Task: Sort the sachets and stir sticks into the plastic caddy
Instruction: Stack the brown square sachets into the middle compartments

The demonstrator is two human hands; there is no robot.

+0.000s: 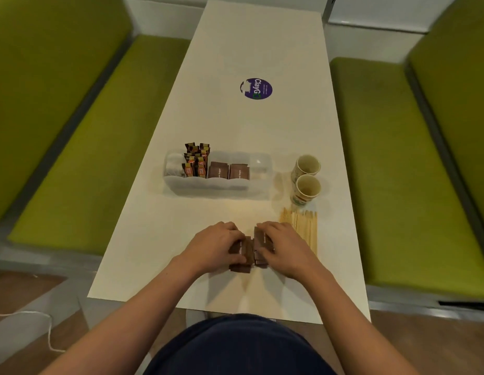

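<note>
Two hands are resting on a pile of brown sachets (242, 259) near the front edge of the white table (235, 50). The left hand (218, 243) is curling over the left part of the pile, with its fingers bent down on the sachets. The right hand (280, 244) is curling over the right part, and one sachet is showing under its fingers. Both hands are gripping sachets, and the pile is lying right between and under them.

The caddy (218, 182) is sitting farther back on the table, well apart from the hands. Orange and brown stick packs (196, 161) are standing up in one of its slots. Two stacks of brown sachets (228, 170) are sitting in the middle slots. Something white is lying in the left end slot, but it is too blurry to tell what.

The stir sticks (303, 227) are lying flat just beside the right hand. Two paper cups (306, 178) are standing behind the sticks, to the right of the caddy. A round purple sticker (255, 88) is sitting far up the table.
</note>
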